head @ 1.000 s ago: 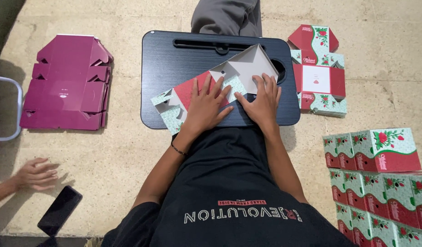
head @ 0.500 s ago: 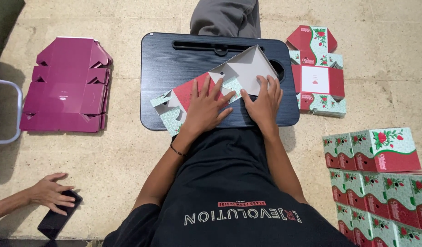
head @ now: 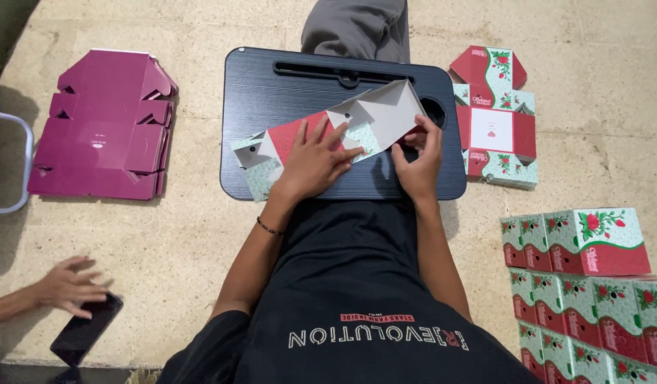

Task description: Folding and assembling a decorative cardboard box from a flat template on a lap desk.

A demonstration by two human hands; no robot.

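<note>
Far left, a grey-white curved frame [head: 15,160] cut by the edge. Bottom left, another person's hand [head: 71,286], fingers spread, touched a black phone [head: 85,329] on the beige floor [head: 172,249]. Upper left lay a stack of flat magenta carton blanks [head: 101,124], notched edges, small pale label mid-panel, too small to tell.

Centre: black lap tray [head: 293,92] w/ slot along its far edge. On it lay the part-folded carton blank [head: 374,114]: red and pale green floral outside, grey-white inside, right flap raised. Left hand [head: 315,158] lay flat on blank's red middle panel, fingers spread, pressing down; dark cord bracelet [head: 269,227] at the wrist. Right hand [head: 419,158] gripped the blank's right end, thumb and fingers curled round the raised flap's edge near the tray's round hole.

Just right of tray, a stack of flat red/green floral blanks [head: 493,128] w/ white square panel. Lower right, stacked finished boxes [head: 591,242], green tops w/ rose print, red bases, well apart from the tray.
</note>
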